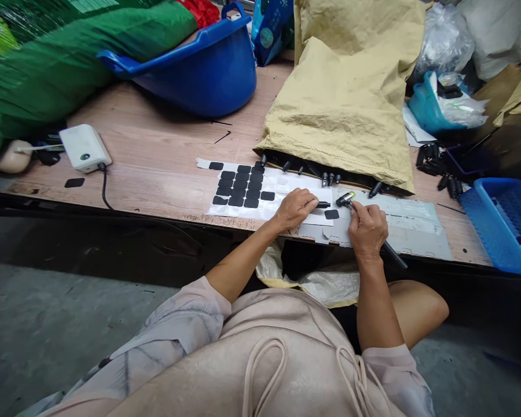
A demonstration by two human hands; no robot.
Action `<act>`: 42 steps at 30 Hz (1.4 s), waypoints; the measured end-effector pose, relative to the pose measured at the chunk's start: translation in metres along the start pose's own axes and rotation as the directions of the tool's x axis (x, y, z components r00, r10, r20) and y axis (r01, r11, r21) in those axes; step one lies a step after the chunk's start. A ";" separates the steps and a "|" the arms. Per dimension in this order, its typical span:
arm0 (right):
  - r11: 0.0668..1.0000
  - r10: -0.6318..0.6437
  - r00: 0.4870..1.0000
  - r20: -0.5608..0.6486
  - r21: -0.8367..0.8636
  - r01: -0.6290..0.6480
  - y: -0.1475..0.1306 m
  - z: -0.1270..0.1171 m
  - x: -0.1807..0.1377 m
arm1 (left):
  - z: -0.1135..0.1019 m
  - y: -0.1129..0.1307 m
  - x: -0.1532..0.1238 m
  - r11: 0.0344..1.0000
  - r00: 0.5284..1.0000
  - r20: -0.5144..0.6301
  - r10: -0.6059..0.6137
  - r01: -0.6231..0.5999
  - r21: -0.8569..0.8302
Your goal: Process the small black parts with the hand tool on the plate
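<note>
My left hand (296, 207) is closed around a small black cylindrical part (323, 205), whose end sticks out to the right. In my right hand (368, 229) is a small hammer (344, 199) with a yellow-green face on its head; the dark handle slants down toward me. Below the hammer head lies a single black rounded-square pad (331, 214). Left of my left hand, rows of similar black pads (239, 193) sit on a white backing sheet (267, 215). Several black parts (325, 178) lie beyond my hands at the mouth of a tan sack (338, 116).
A large blue basin (200, 75) stands at the back, beside green sacking (69, 69). On the left is a white box (85, 148) with a black cable. A blue basket (501, 226) is at the right edge, near loose black parts (429, 159) and a turquoise basket (434, 107).
</note>
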State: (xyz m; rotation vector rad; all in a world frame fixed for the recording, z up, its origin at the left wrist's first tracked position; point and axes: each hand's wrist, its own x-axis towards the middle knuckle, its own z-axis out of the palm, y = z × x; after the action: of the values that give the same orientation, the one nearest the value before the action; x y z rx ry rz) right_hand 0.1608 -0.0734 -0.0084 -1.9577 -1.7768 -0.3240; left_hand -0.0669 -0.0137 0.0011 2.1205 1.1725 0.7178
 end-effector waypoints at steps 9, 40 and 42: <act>1.000 0.007 1.000 0.001 0.013 -0.007 -0.002 0.000 -0.003 | -0.003 0.000 -0.002 0.998 0.999 0.015 0.050 -0.051 0.033; 1.000 0.015 1.000 0.009 0.010 -0.015 -0.003 0.001 -0.003 | 0.082 0.017 -0.101 0.966 0.721 0.672 -0.171 -0.013 0.259; 1.000 0.017 1.000 0.017 0.015 -0.017 -0.003 0.001 -0.003 | 0.071 0.030 -0.100 0.977 0.756 0.655 -0.009 -0.132 0.166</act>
State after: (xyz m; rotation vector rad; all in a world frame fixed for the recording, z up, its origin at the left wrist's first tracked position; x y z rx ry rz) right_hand 0.1577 -0.0752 -0.0104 -1.9696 -1.7674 -0.2886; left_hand -0.0468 -0.1312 -0.0414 2.2964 0.7991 -0.1580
